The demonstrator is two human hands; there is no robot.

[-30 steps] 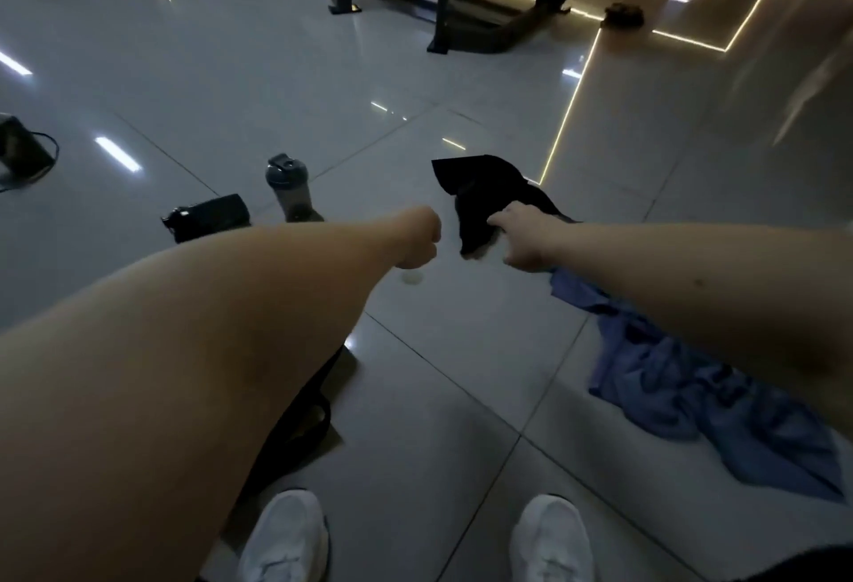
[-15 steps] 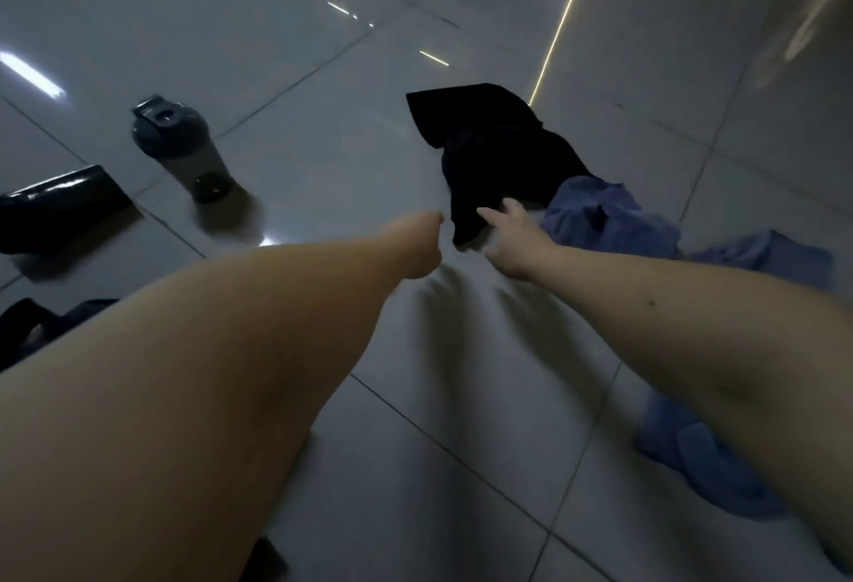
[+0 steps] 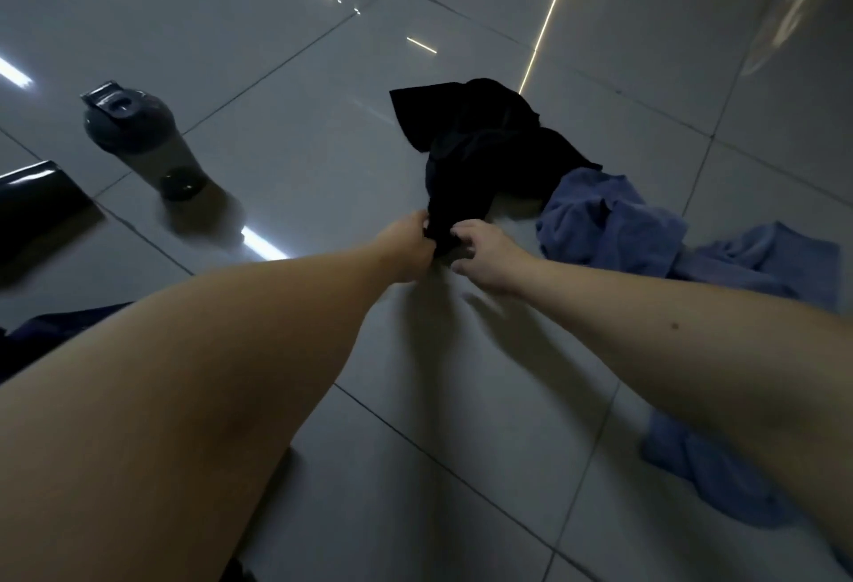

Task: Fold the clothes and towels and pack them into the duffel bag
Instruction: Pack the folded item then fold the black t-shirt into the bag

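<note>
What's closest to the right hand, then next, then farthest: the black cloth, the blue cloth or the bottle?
1. black cloth: pinched by the right hand itself.
2. blue cloth: on the floor, just to the right.
3. bottle: far off to the left.

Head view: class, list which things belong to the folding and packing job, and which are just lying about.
Job: black garment, pinched by left hand and right hand; blue cloth beside it.
Lying about: shaker bottle; glossy black object.
</note>
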